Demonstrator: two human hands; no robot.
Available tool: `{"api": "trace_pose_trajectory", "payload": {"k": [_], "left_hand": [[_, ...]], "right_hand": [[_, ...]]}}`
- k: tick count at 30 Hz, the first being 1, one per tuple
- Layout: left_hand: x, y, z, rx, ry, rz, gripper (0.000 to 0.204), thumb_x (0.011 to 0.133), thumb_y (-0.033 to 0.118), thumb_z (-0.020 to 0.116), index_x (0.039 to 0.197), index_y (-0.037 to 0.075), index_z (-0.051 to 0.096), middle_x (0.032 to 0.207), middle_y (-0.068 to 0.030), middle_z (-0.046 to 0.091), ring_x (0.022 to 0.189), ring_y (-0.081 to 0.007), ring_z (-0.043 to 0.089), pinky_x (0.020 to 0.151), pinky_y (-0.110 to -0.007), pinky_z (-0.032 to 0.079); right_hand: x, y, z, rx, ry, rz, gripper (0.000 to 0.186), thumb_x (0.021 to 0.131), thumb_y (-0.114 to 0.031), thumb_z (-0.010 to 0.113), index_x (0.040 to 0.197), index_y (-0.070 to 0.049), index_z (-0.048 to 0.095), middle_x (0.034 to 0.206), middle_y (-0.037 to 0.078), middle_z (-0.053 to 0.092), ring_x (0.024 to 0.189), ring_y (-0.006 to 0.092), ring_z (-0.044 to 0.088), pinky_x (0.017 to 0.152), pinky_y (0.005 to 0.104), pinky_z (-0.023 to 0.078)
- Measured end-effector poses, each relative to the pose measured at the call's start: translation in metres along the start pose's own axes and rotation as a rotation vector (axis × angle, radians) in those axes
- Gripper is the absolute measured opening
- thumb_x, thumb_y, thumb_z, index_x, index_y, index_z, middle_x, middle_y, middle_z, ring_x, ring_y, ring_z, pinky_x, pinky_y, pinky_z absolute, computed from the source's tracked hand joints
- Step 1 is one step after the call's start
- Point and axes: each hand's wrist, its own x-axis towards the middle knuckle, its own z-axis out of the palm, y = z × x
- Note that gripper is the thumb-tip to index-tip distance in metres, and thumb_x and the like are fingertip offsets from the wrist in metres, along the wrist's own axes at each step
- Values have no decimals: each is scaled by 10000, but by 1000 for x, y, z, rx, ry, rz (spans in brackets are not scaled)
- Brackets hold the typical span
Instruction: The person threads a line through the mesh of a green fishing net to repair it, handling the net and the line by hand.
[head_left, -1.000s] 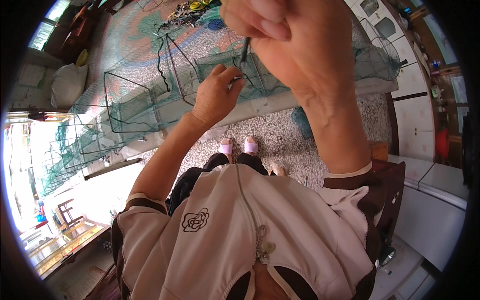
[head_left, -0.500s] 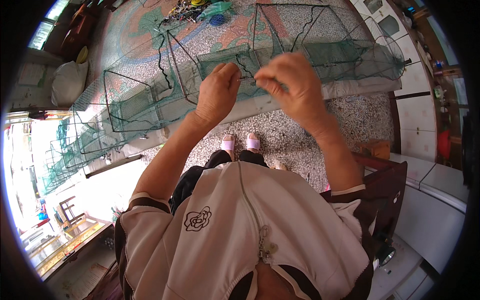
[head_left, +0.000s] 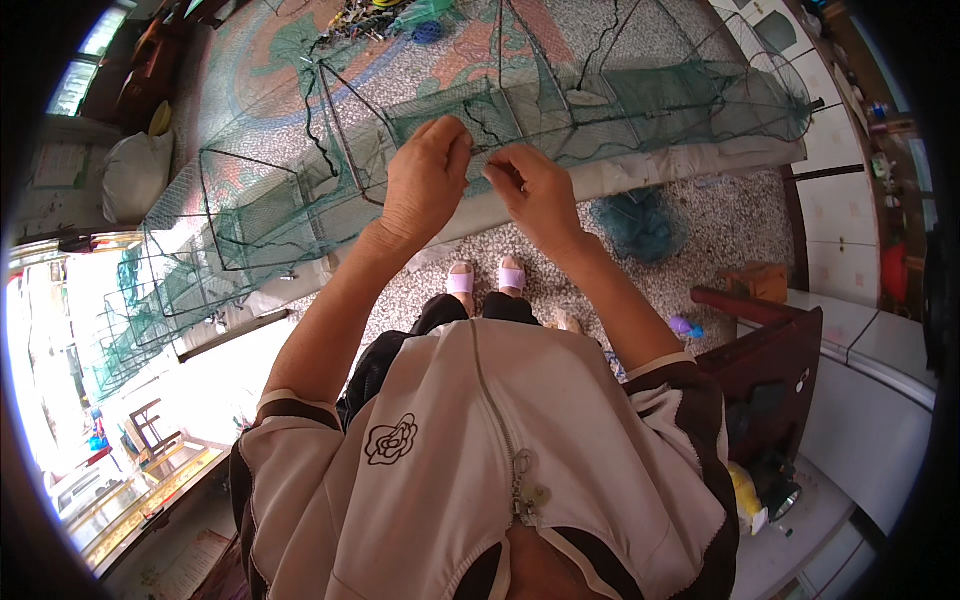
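Long green mesh net (head_left: pixel 545 115) on dark frames spans the floor ahead of the person, partly blocked from view by both hands. White tiled cabinets (head_left: pixel 840 205) by its right end. Dark red wooden furniture (head_left: pixel 775 360) right of the right elbow. White sack (head_left: pixel 137 175) far left. Teal mesh heap (head_left: pixel 640 225) on floor, near side of net. Left hand (head_left: pixel 428 175) and right hand (head_left: pixel 535 195) just apart over net, fingers curled, thumbs in; can't tell if anything's pinched. Orange-brown box (head_left: pixel 757 282) beyond furniture. Pink slippers (head_left: pixel 511 275) below hands.
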Motion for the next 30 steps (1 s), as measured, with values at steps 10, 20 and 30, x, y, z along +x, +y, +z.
{"api": "trace_pose_trajectory", "payload": {"k": [10, 20, 30], "left_hand": [[1, -4, 4, -67, -23, -62, 131, 941, 105, 501, 878, 2, 552, 769, -105, 566, 515, -161, 601, 452, -300, 458], [-1, -2, 1, -68, -87, -111, 146, 960, 110, 458, 887, 6, 531, 766, -82, 583, 523, -133, 613, 442, -269, 469], [0, 4, 1, -103, -73, -125, 116, 939, 104, 500, 885, 7, 532, 804, -108, 553, 532, -166, 620, 465, -277, 492]], "right_hand": [[9, -12, 21, -91, 168, -115, 258, 814, -3, 558, 1064, -68, 544, 792, 167, 621, 723, 386, 608, 633, 466, 485], [36, -37, -18, -486, -108, -149, 134, 822, -210, 629, 744, -104, 603, 629, 101, 618, 600, 321, 621, 510, 423, 471], [53, -84, -66, -213, 31, -336, 91, 850, -164, 650, 811, -83, 636, 597, 28, 570, 484, 121, 496, 449, 264, 392]]}}
